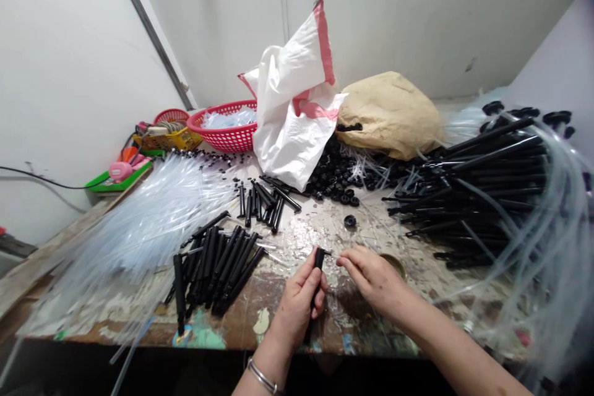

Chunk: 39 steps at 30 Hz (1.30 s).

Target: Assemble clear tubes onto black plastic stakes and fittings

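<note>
1 black tube point(319, 258) is gripped in the left hand point(296, 300), the fingers wrapped around its body and the thumb laid along it. Its long axis is held steeply, the upper end pointed up and away from the body, with a small side piece at that end turned toward the right hand point(374, 278). The tube lies just to the left of the right fingertips — near, with a gap left between. The right thumb and forefinger are brought together at the tips; whether anything small is pinched there cannot be told. The tube's upper end is nearer to the right fingertips than its lower end is. Beyond the 2 hands, 1 black cap point(349, 221) is seen on the worktop point(301, 232) — apart from both — and more black tubes point(223, 266) are heaped to the left.
</note>
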Available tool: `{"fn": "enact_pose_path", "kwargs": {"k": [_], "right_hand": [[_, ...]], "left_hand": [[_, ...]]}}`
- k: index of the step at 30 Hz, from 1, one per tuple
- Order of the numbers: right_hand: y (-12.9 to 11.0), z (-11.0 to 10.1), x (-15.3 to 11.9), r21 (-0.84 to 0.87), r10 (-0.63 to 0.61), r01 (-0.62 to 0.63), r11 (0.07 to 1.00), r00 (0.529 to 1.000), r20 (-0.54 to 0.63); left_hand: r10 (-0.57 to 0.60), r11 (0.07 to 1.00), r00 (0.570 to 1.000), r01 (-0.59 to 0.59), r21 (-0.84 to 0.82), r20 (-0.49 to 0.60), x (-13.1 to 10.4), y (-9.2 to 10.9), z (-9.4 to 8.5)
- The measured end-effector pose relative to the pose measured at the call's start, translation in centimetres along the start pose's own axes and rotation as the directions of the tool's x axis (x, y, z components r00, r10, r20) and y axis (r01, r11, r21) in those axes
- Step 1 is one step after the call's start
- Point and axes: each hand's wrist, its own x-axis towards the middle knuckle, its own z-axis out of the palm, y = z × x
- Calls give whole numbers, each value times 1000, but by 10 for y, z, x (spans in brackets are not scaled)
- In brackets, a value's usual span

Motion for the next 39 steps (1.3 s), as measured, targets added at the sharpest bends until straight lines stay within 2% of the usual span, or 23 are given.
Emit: {"fn": "enact_pose_path", "kwargs": {"k": [10, 18, 23, 26, 28, 29, 31, 33, 34, 35, 39], "right_hand": [[0, 4, 2, -6, -7, 7, 1000, 1000, -6], [8, 9, 6, 47, -28, 26, 999, 999, 27], [8, 10, 9, 134, -36, 30, 991, 998, 43], [-1, 8, 14, 221, 1, -9, 975, 999, 37], [-7, 7, 23, 273, 42, -44, 961, 999, 15], [-9, 8, 29, 284, 53, -54, 957, 999, 8], [-11, 14, 47, 251, 42, -43, 967, 999, 10], [-11, 25, 70, 149, 26, -28, 988, 1000, 13], [-11, 32, 84, 96, 28, -28, 995, 1000, 10], [-11, 39, 97, 52, 39, -39, 998, 999, 0], [-13, 66, 145, -53, 155, -157, 986, 987, -49]], "left_hand": [[-69, 997, 996, 70, -21, 49, 2, 1, 1], [-20, 1000, 996, 22, -21, 91, -1, -4, 0], [45, 998, 999, -47, 45, 30, -5, -3, -1], [129, 977, 990, -119, 178, -50, -11, 9, -7], [238, 936, 958, -181, 303, -161, -15, 24, -17], [307, 907, 922, -209, 364, -235, -16, 34, -25], [446, 836, 822, -241, 493, -355, -18, 55, -45], [588, 720, 695, -217, 659, -414, -17, 76, -70], [637, 649, 655, -170, 742, -407, -16, 85, -84], [675, 565, 633, -114, 817, -378, -13, 92, -97], [764, 233, 608, 53, 971, -217, 2, 104, -138]]}}
